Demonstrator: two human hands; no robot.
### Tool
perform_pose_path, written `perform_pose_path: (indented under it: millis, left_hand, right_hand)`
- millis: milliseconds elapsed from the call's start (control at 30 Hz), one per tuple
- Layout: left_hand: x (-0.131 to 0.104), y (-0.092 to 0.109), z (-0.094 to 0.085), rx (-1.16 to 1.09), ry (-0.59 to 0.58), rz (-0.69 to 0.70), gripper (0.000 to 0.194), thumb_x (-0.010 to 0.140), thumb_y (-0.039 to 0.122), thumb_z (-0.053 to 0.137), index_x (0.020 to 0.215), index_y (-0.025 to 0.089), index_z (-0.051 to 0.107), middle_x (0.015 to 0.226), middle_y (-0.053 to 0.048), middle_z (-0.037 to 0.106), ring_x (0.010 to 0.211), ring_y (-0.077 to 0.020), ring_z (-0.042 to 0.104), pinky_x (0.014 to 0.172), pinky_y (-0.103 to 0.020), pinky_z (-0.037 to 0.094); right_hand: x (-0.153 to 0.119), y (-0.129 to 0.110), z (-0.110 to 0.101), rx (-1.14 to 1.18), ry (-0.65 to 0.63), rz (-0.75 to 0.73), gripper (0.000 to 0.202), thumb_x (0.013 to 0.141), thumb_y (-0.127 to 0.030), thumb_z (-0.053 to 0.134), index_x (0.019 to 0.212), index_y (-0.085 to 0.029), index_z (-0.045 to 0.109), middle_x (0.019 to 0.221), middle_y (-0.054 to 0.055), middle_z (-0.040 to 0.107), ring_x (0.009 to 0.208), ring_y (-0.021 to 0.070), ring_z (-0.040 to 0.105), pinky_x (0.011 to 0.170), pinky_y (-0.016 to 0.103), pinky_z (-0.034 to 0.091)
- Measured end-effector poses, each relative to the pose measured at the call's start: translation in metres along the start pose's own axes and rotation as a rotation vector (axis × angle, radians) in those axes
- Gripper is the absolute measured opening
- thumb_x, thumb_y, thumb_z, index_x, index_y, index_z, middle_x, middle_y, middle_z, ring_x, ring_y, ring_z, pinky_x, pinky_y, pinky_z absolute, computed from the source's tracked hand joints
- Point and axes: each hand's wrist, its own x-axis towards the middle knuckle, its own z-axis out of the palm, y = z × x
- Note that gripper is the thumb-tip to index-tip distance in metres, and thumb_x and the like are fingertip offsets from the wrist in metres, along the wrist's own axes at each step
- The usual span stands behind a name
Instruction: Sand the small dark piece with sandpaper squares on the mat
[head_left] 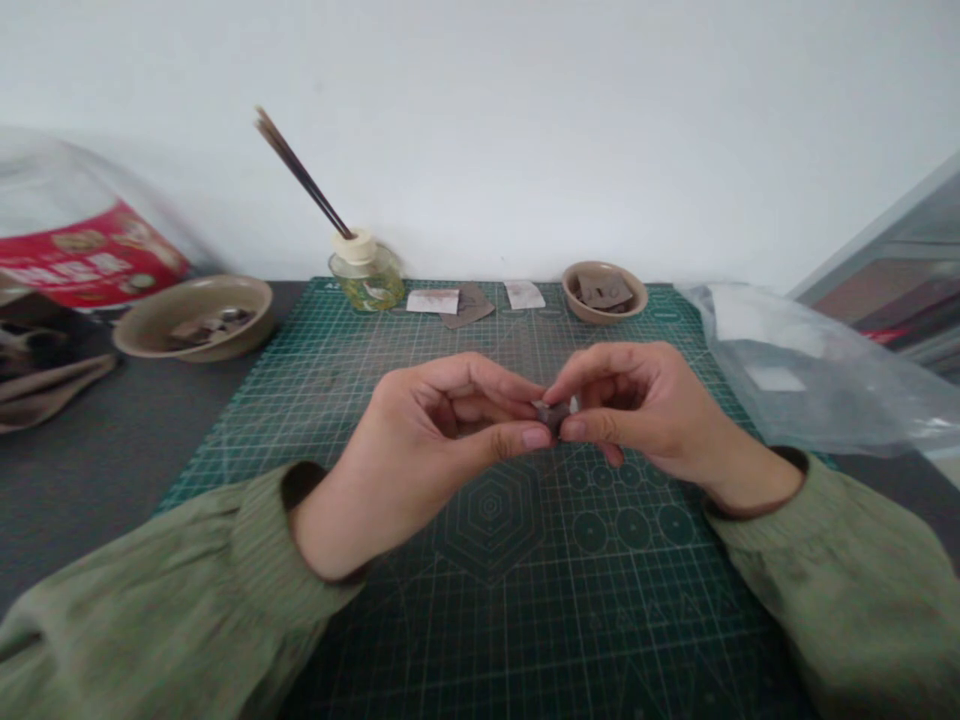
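Note:
Above the middle of the green cutting mat point(510, 620), both hands meet at a small grey-brown piece point(553, 416) with whitish bits at its edges. My left hand point(457, 425) pinches it from the left between thumb and fingers. From the right, my right hand point(637, 405) grips the same piece with thumb and forefinger, the other fingers curled under. The fingertips nearly touch and cover much of the piece, so its exact shape is hard to tell.
Along the mat's back edge are a reed diffuser point(367, 275), white paper slips point(433, 301), a brown scrap point(469, 306) and a small bowl point(606, 312) of brown pieces. A larger bowl point(196, 345) stands left; a plastic bag point(817, 380) lies right.

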Motion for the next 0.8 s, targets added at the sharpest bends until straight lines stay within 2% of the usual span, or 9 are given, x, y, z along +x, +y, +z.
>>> perform_pose_path:
  millis: [200,400,567,700,800]
  left_hand:
    - [-0.0040,-0.0025,-0.0002,0.052,0.008,0.045,0.032,0.079,0.004,0.101,0.101,0.019,0.085,0.097,0.001,0.091,0.089,-0.0134,0.088,0.084,-0.015,0.071]
    - [-0.0032,-0.0038,-0.0008,0.126,0.016,0.107,0.033,0.078,0.006,0.102,0.103,0.019,0.084,0.098,0.000,0.090,0.089,-0.0132,0.087,0.086,-0.016,0.071]
    - [-0.0033,-0.0031,-0.0007,0.142,0.012,0.113,0.035,0.079,0.008,0.102,0.106,0.019,0.082,0.097,0.000,0.089,0.087,-0.0132,0.086,0.084,-0.017,0.071]
    - [-0.0039,-0.0025,0.0003,0.166,0.022,0.152,0.042,0.074,0.004,0.103,0.106,0.019,0.082,0.098,-0.001,0.088,0.087,-0.0147,0.085,0.084,-0.020,0.071]
    - [-0.0042,-0.0021,0.0018,0.209,0.035,0.190,0.039,0.075,0.007,0.104,0.106,0.018,0.082,0.097,-0.002,0.087,0.085,-0.0163,0.084,0.083,-0.023,0.072]
  right_hand:
    - [-0.0003,0.0019,-0.0019,0.053,-0.016,0.005,0.024,0.085,-0.012,0.099,0.105,-0.022,0.089,0.071,-0.004,0.078,0.047,0.0057,0.063,0.043,0.011,0.050]
    - [-0.0011,0.0036,-0.0045,0.052,-0.037,0.028,0.020,0.089,-0.016,0.097,0.107,-0.019,0.087,0.072,-0.001,0.081,0.045,0.0073,0.065,0.042,0.013,0.048]
    - [-0.0012,0.0039,-0.0051,0.085,-0.053,0.042,0.022,0.089,-0.015,0.097,0.107,-0.019,0.086,0.071,-0.001,0.081,0.043,0.0079,0.063,0.039,0.014,0.047]
    - [-0.0006,0.0048,-0.0046,0.089,-0.064,0.055,0.022,0.089,-0.017,0.097,0.107,-0.019,0.085,0.070,-0.001,0.080,0.042,0.0085,0.063,0.038,0.014,0.046]
    - [-0.0004,0.0041,-0.0036,0.086,-0.066,0.066,0.023,0.089,-0.019,0.098,0.107,-0.019,0.083,0.068,-0.002,0.078,0.042,0.0090,0.063,0.038,0.015,0.046]
